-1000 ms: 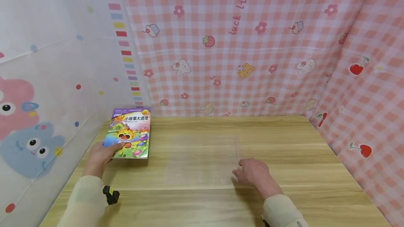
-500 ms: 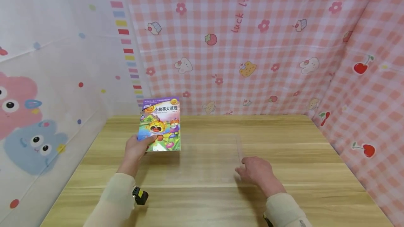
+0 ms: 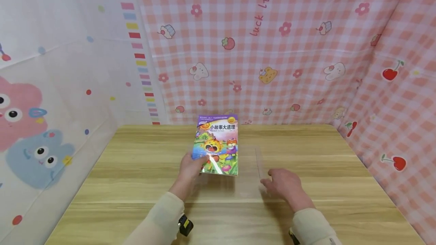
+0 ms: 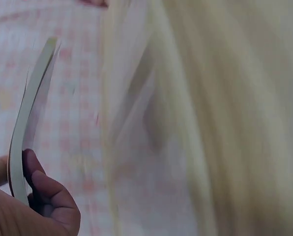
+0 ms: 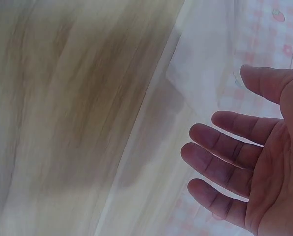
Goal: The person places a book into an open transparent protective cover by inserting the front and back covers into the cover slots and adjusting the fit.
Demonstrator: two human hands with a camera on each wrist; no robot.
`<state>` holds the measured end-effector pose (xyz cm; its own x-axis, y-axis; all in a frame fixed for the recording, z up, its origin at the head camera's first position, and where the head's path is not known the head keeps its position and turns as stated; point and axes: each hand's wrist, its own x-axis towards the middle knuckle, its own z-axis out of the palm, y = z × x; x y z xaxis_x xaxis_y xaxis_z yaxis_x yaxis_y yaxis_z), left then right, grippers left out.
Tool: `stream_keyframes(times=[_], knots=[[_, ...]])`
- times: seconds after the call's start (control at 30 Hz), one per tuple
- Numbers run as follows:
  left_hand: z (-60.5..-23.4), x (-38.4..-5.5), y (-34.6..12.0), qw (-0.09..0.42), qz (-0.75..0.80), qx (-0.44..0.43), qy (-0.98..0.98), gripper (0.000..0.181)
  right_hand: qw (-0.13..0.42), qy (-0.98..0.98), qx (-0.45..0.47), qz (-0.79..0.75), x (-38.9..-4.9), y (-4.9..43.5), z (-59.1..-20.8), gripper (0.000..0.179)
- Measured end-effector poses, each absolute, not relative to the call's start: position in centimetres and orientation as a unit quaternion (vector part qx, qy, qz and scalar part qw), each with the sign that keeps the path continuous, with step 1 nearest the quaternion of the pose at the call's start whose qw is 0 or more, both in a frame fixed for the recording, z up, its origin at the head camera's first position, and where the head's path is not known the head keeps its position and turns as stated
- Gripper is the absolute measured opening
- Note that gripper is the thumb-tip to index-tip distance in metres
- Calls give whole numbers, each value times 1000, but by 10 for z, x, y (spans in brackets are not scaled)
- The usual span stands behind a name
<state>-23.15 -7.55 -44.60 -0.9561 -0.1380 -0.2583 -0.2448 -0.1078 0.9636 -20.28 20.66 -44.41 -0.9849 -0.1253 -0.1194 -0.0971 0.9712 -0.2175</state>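
Observation:
A children's picture book (image 3: 218, 143) with a purple top band and a cartoon lion cover is in my left hand (image 3: 191, 167). The thumb lies on its front cover and the fingers are curled behind it. Seen edge-on in the left wrist view, the book (image 4: 31, 103) bends slightly between thumb and fingers. Beneath it on the table lies a clear, glossy plastic sheet (image 3: 248, 188), partly hidden by the book. Close to the sheet's right edge is my right hand (image 3: 284, 186). Its fingers are loosely extended and hold nothing in the right wrist view.
The wooden table (image 3: 340, 199) has its far edge against a pink checked cloth (image 3: 299, 48). A white cloth with cartoon figures (image 3: 85, 67) hangs on the left, and a cherry-patterned cloth (image 3: 402, 116) on the right.
My left hand has carried the book from the table's left side rightward to above the plastic sheet. My right hand has stayed near the sheet's right edge, shifting only slightly.

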Motion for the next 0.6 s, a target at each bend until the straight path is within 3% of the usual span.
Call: stream_keyframes(times=[0.6], knots=[[-480, -197, 13, 29, 701, -122, 702, 34, 64, 992, -25, -104, -203, 233, -442, 43]])
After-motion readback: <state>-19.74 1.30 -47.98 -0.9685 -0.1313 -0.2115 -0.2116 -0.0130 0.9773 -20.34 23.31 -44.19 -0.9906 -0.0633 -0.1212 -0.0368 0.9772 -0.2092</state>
